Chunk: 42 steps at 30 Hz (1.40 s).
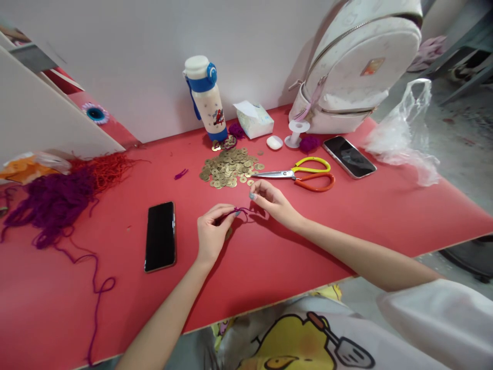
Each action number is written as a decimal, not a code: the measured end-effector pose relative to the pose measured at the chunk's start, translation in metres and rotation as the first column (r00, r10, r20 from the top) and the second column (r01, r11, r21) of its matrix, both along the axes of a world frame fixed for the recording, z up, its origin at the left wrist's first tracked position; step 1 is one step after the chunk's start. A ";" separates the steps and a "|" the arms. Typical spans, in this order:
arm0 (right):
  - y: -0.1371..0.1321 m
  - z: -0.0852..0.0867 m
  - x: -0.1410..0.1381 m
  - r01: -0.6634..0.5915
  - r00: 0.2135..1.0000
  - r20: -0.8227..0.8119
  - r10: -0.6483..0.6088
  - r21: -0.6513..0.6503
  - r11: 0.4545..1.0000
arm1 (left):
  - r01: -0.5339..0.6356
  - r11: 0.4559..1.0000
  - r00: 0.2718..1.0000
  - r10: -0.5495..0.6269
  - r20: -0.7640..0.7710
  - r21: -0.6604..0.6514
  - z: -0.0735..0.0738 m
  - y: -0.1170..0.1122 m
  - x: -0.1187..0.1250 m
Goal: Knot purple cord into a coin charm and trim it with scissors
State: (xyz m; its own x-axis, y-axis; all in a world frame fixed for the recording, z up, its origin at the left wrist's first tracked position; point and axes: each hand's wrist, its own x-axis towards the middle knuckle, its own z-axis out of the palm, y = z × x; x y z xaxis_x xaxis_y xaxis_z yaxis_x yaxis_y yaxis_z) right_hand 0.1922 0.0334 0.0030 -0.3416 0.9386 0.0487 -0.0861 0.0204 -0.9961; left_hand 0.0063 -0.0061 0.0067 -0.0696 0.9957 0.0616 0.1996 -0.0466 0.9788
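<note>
My left hand (211, 231) is closed in a pinch on a thin purple cord (243, 209), whose loose loops reach right toward the other hand. A brass-coloured coin (228, 233) shows just under the left fingers; whether it hangs on the cord I cannot tell. My right hand (274, 202) has its thumb and fingertips pressed together slightly above the cord, and what they hold, if anything, is too small to make out. Beyond both hands lies a heap of holed brass coins (230, 165). Scissors (296, 173) with one yellow and one orange handle lie behind the right hand, blades toward the heap.
Left on the red table (127, 303) are a black phone (160, 236), purple yarn (57, 200) and red yarn (106, 172). A bottle (207, 103), tissue pack (256, 122), white spool (296, 134), second phone (349, 156), backpack (358, 67) and plastic bag (404, 133) stand or lie farther back.
</note>
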 end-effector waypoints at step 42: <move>-0.014 -0.012 -0.006 -0.211 0.862 0.505 -0.030 0.412 0.886 | 0.057 0.998 0.988 -0.055 0.146 -0.010 0.000 -0.001 0.002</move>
State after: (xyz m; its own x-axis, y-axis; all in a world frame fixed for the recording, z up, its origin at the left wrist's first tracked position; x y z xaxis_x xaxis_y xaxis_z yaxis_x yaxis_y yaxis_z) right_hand 0.1858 0.0196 -0.0092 -0.5147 0.8197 0.2513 0.3800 0.4808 -0.7902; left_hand 0.0085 -0.0070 0.0064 -0.0205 0.9990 0.0407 0.0523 -0.0396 0.9978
